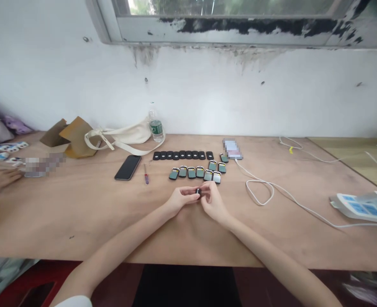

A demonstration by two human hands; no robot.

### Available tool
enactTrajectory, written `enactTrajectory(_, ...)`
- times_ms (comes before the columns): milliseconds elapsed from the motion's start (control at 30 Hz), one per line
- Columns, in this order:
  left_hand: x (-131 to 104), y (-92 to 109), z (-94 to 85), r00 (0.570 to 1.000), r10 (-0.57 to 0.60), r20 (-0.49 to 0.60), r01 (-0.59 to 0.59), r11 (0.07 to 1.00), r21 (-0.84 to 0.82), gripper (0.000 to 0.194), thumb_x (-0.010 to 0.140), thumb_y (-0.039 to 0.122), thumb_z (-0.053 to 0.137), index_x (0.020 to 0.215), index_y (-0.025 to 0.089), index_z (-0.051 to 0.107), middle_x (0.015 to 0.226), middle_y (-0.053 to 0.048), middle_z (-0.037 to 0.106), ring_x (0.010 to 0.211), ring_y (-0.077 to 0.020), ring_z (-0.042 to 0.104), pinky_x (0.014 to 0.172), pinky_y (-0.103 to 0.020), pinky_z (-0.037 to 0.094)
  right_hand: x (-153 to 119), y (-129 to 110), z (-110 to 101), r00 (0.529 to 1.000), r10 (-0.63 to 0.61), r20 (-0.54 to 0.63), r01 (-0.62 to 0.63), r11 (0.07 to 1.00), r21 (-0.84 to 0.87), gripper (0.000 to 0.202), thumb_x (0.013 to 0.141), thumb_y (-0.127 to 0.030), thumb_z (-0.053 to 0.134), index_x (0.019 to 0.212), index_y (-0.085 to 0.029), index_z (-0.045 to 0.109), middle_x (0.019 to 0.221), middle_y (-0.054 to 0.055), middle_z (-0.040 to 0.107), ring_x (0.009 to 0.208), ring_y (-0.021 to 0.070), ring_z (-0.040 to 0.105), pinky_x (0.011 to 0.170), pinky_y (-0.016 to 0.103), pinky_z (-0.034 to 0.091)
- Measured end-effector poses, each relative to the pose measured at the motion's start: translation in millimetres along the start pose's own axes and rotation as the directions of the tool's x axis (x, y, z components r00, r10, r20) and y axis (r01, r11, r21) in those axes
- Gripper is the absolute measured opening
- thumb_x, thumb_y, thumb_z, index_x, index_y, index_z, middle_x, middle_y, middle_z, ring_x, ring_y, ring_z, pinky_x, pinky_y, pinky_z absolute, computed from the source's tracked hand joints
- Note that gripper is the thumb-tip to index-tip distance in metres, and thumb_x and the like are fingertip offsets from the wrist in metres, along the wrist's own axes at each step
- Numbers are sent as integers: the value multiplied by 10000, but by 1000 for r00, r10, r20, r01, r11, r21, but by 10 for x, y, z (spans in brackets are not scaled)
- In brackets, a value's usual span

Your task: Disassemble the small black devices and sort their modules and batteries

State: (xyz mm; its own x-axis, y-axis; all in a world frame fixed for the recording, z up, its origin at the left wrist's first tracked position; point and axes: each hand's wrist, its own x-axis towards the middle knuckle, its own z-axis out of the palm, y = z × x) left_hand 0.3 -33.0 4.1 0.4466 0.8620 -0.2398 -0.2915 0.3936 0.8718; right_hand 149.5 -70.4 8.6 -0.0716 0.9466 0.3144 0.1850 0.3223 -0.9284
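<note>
Between the fingertips of my left hand (180,199) and my right hand (213,201) is a small black piece (198,192), held just above the table. Both hands are closed on it, close together near the middle of the table. Beyond them lie several small devices with grey-green faces (191,172), loosely grouped. Farther back, several black covers (182,155) form a row. A small screwdriver (146,175) with a purple-red handle lies to the left, beside a dark phone (128,167).
A water bottle (156,127) and white bag (133,134) stand near the wall. A second phone (232,149) has a white cable (284,192) running right to a power strip (361,207). Brown paper (76,136) and another person's hand (9,175) are at left.
</note>
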Motion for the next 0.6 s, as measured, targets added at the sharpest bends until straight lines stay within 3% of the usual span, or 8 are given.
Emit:
enactTrajectory(100,-6,40,-1,1000,-30,9,30,998,-47,461,534,259,861,941,109,705,958,-105,711,885,-217,669,897,-381,506,8,-37,-56,999,8,50,-9,1000,12,234,791,-162,519,1001,-233,444,1068,62,478,995,185,571,829,352,526)
enactTrajectory(233,-1,98,-32,995,-80,54,84,994,-74,385,600,372,820,840,104,682,892,-96,703,771,-180,675,839,-368,533,34,-89,-139,990,7,138,-5,1000,-17,329,801,-246,597,1118,-245,509,1108,65,513,1030,192,574,893,366,519)
enactTrajectory(400,11,85,-42,993,-96,75,99,994,-35,418,702,472,723,908,115,654,870,-89,690,790,-183,679,827,-339,543,71,-25,-178,992,31,121,-22,997,-69,321,774,-289,654,1086,-228,609,1073,72,553,989,201,608,892,373,526)
enactTrajectory(500,13,78,-40,993,-107,40,104,991,89,567,770,640,538,929,106,640,805,-99,682,651,-194,682,653,-333,577,88,5,-163,992,101,75,-99,995,-18,350,733,-312,688,1062,-205,636,1049,82,615,957,213,636,862,377,534)
enactTrajectory(600,2,103,-41,1000,23,-5,-21,963,269,555,713,606,629,990,125,614,835,-85,682,527,-167,651,507,-295,555,101,1,-141,968,229,101,-237,969,72,374,709,-345,700,1042,-181,654,1041,101,674,930,232,659,843,395,539)
